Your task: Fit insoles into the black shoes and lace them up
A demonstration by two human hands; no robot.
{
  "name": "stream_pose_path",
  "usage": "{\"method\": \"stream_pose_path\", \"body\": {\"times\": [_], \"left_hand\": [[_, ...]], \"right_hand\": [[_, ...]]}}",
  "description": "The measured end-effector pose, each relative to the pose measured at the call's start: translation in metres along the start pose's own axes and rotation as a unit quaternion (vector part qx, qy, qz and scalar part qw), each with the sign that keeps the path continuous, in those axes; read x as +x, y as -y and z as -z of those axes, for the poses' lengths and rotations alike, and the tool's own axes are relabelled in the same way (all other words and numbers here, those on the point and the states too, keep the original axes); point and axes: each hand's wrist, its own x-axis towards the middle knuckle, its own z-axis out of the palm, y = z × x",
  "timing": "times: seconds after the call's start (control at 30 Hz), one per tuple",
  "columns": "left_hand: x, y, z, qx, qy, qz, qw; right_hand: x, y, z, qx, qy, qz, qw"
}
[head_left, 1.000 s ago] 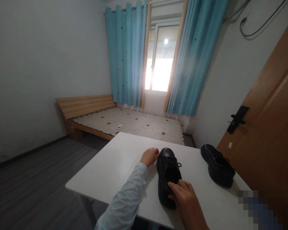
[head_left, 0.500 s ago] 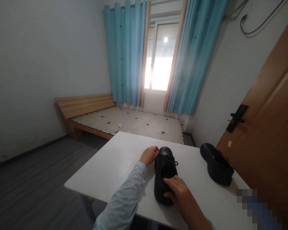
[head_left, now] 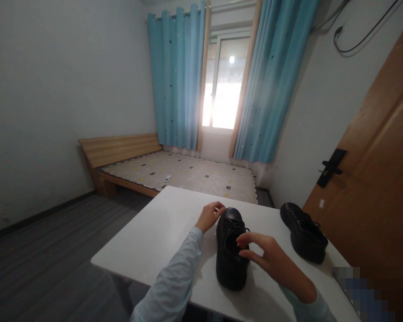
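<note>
Two hands work one black shoe [head_left: 231,250] mid-desk [head_left: 161,237]: your left hand [head_left: 208,216] grips its toe, your right hand [head_left: 272,259] pinches loosely above its laces (a tug could slide it deskward-off).

Pale blue long sleeves run down both arms, cuffs stopping at the wrists; left hand [head_left: 210,216] and right hand [head_left: 272,257] bare.

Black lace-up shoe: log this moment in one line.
left hand: at toe of black leather lace-up shoe | right hand: fingertips at laces | second shoe: untouched | white table
</note>
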Motion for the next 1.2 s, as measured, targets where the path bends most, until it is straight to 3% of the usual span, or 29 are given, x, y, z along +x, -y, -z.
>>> {"method": "stream_pose_path", "body": {"times": [0.13,0.23,0.43,0.53,0.83,1.2], "left_hand": [[0.001,-0.007,0.001,-0.069,0.037,-0.007,0.997],[-0.002,-0.014,0.004,-0.108,0.066,-0.026,0.992],[-0.003,-0.014,0.005,-0.084,0.118,-0.088,0.986],[-0.002,-0.006,0.000,-0.052,0.133,-0.108,0.984],[0.001,0.001,-0.006,0.021,0.172,-0.112,0.978],[0.004,0.005,-0.013,-0.019,0.121,-0.134,0.983]], "right_hand": [[0.020,-0.012,0.023,-0.002,-0.100,0.004,0.995],[0.036,-0.026,0.025,0.007,-0.118,0.005,0.993],[0.051,-0.062,0.007,0.092,-0.035,-0.013,0.995],[0.050,-0.075,0.001,0.074,0.006,0.002,0.997],[0.048,-0.069,-0.007,0.006,-0.039,0.011,0.999],[0.054,-0.076,-0.018,0.007,-0.098,0.039,0.994]]}}
